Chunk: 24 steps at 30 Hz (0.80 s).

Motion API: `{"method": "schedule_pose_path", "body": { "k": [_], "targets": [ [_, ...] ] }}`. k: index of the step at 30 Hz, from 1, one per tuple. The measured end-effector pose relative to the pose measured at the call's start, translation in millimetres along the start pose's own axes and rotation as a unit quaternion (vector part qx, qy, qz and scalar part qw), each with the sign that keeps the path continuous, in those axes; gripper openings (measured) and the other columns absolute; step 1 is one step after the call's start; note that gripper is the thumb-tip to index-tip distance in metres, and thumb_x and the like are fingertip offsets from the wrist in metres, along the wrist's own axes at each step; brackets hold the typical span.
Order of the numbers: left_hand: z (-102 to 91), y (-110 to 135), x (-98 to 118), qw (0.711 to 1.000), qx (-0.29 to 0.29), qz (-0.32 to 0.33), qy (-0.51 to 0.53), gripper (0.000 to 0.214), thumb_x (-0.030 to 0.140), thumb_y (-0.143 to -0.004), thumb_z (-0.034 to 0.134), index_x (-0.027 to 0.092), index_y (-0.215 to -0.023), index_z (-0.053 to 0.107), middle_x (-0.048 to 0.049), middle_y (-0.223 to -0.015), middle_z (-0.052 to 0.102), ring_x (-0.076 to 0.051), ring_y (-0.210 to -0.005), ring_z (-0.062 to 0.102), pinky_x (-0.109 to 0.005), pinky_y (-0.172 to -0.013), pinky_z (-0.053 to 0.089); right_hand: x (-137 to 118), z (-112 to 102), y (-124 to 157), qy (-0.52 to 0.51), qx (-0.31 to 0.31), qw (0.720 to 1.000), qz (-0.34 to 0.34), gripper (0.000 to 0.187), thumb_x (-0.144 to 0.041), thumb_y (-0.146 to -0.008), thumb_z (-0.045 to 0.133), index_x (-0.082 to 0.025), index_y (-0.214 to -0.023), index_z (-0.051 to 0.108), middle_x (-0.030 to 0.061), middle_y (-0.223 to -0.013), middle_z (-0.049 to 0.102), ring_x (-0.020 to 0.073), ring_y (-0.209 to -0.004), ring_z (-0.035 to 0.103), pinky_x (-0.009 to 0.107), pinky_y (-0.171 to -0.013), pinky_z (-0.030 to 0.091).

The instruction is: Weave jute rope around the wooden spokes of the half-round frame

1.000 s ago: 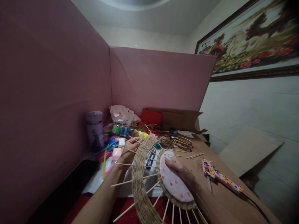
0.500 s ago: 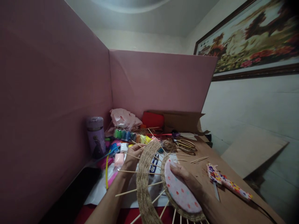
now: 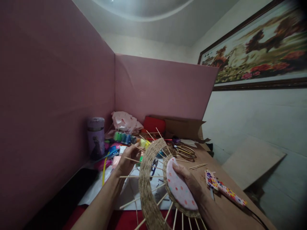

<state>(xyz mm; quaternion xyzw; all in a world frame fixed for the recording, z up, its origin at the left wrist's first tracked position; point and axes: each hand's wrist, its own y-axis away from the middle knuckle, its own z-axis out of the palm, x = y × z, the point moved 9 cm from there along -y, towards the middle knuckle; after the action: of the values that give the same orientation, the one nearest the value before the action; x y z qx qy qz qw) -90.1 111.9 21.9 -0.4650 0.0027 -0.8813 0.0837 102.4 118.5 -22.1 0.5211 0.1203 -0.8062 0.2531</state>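
A half-round woven twine fan [image 3: 146, 179] with thin wooden sticks as spokes stands in front of me. Its inner part is a white half-disc with red dots [image 3: 180, 185], edged in twine. My right hand [image 3: 187, 175] grips this half-disc, thumb on its face and the other fingers hidden behind. At the outer left side, my left hand [image 3: 129, 158] has its fingers curled by the stick ends. A thin strand of jute twine [image 3: 135, 199] hangs below that hand and appears to run up into it; the fingertips are partly hidden.
A flowered glue gun [image 3: 224, 187] lies on the right with its cord. Gold-handled scissors [image 3: 185, 152], loose sticks [image 3: 198, 166] and a red item [image 3: 154, 124] lie farther back. Coloured clay packs [image 3: 124, 138] and a purple tumbler [image 3: 96, 137] stand left, beside pink panels [image 3: 155, 86].
My left hand has drawn slightly left and away from the woven band, and a hanging twine strand now shows. My right hand still holds the fan. The view has shifted a little.
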Motion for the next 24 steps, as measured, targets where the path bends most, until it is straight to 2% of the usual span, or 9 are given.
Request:
{"method": "schedule_pose_path", "body": {
  "k": [5, 8, 12, 16, 21, 24],
  "targets": [
    [-3.7, -4, 6, 1.000, -0.022, 0.014, 0.004, 0.030, 0.036, -0.067, 0.063, 0.014, -0.054, 0.049, 0.0076, -0.040, 0.031, -0.002, -0.034, 0.023, -0.018, -0.034, 0.012, -10, -8, -5, 0.007, -0.015, 1.000, 0.006, 0.022, -0.033, -0.071, 0.067, -0.015, -0.074, 0.055, 0.0007, -0.058, 0.061, 0.0112, -0.048, 0.055, 0.021, -0.049, 0.042],
    [-8.8, -3, 11, 0.999, 0.006, 0.027, -0.023, 0.032, 0.039, -0.067, 0.062, 0.014, -0.054, 0.049, 0.0082, -0.040, 0.028, -0.003, -0.035, 0.021, -0.019, -0.034, 0.012, -16, -10, -5, 0.020, -0.019, 1.000, -0.010, 0.021, -0.031, -0.072, 0.067, -0.014, -0.075, 0.056, 0.0012, -0.060, 0.062, 0.0107, -0.049, 0.056, 0.020, -0.048, 0.042],
    [-18.9, -3, 21, 0.995, 0.045, 0.071, -0.058, 0.026, 0.036, -0.063, 0.066, 0.012, -0.058, 0.056, 0.0074, -0.044, 0.032, -0.002, -0.038, 0.025, -0.018, -0.036, 0.015, -14, -12, -7, 0.040, -0.014, 0.999, -0.005, 0.022, -0.032, -0.071, 0.068, -0.013, -0.073, 0.057, 0.0016, -0.057, 0.062, 0.0109, -0.047, 0.056, 0.019, -0.045, 0.041],
    [-25.3, -2, 29, 0.987, 0.067, 0.110, -0.097, 0.020, 0.027, -0.056, 0.071, 0.010, -0.066, 0.065, 0.0082, -0.042, 0.033, -0.001, -0.037, 0.021, -0.017, -0.038, 0.011, -11, -12, -12, 0.050, -0.020, 0.999, -0.004, 0.023, -0.033, -0.070, 0.068, -0.012, -0.073, 0.058, 0.0031, -0.059, 0.064, 0.0113, -0.049, 0.058, 0.020, -0.048, 0.043],
    [-22.7, 3, 38, 0.967, 0.106, 0.157, -0.172, 0.020, 0.027, -0.051, 0.076, 0.012, -0.061, 0.068, 0.0055, -0.040, 0.042, -0.002, -0.038, 0.026, -0.018, -0.040, 0.014, -13, -16, -14, 0.049, -0.001, 0.999, -0.011, 0.024, -0.033, -0.069, 0.069, -0.013, -0.073, 0.058, 0.0025, -0.059, 0.064, 0.0118, -0.049, 0.059, 0.021, -0.048, 0.044],
    [-16.2, 5, 38, 0.953, 0.102, 0.162, -0.235, 0.022, 0.032, -0.052, 0.075, 0.013, -0.061, 0.070, 0.0035, -0.042, 0.046, -0.004, -0.039, 0.028, -0.020, -0.040, 0.016, -18, -14, -10, 0.030, 0.008, 0.999, -0.027, 0.024, -0.033, -0.068, 0.070, -0.014, -0.074, 0.057, 0.0016, -0.060, 0.064, 0.0114, -0.050, 0.058, 0.020, -0.048, 0.044]
  ]
}}
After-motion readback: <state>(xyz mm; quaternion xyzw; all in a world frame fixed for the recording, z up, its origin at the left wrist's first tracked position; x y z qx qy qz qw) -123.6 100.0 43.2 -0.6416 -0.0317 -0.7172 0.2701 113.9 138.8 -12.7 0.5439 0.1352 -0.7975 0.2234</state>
